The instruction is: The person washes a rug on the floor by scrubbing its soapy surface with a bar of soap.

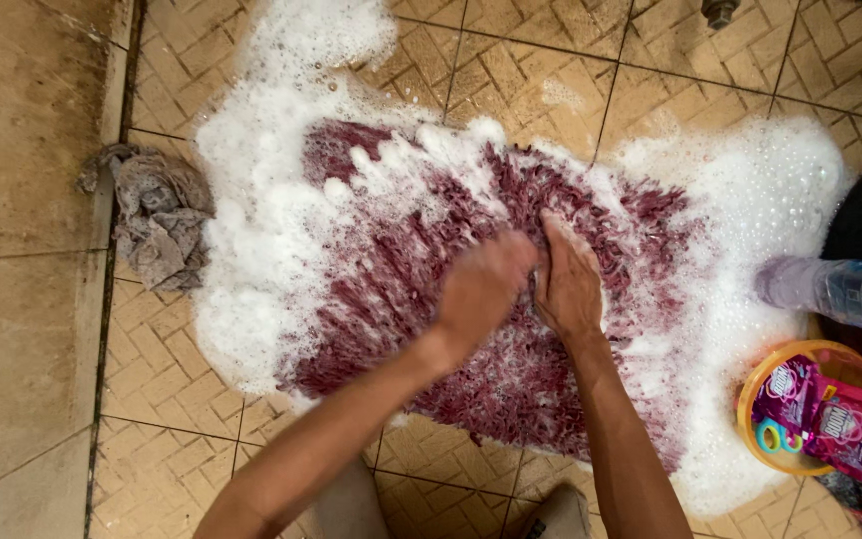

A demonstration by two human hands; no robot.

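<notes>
- looking straight down at a wet patterned tile floor [182, 419], seen from a head camera.
- at far left, a crumpled grey rag [157, 220] lies on the tiles, just beside the edge of the foam and apart from both hands.
- white soap suds [251, 240] spread thickly around and over a shaggy dark red mat [391, 269], which lies flat in the middle of the floor.
- the left hand [481, 289] is curled shut, bunching a fold of the mat's pile near its centre.
- the right hand [569, 284] presses beside it, touching it, fingers bent and gripping the same fold; how tightly cannot be told.
- for a good scrub, a judgement only: keep both fists close, rub the pile against itself in short strokes, and pull fresh suds in from the edges.
- at right, a clear plastic bottle [840, 289] lies on its side near the foam.
- below it, a yellow tub [765, 384] holds pink detergent sachets [835, 419].
</notes>
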